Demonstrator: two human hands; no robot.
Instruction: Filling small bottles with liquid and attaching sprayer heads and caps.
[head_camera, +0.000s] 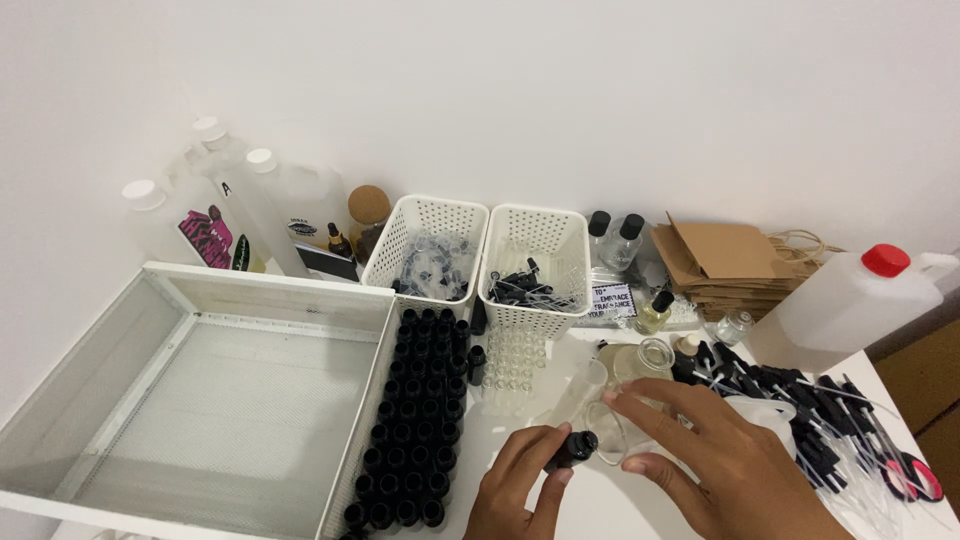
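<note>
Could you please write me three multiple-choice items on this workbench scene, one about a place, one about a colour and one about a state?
1. Where do the rows of black-capped bottles stand?
A. right beside the white mesh tray
B. inside a basket
C. on the paper bags

2. What colour is the cap of the big jug on the right?
A. white
B. red
C. black

3. What is the left hand doing?
A. resting flat and empty
B. gripping scissors
C. pinching a small dark bottle

Answers:
1 A, the rows run along the tray's right edge.
2 B, the cap is red.
3 C, its fingertips close on the bottle while the right hand reaches over clear glassware.
</note>
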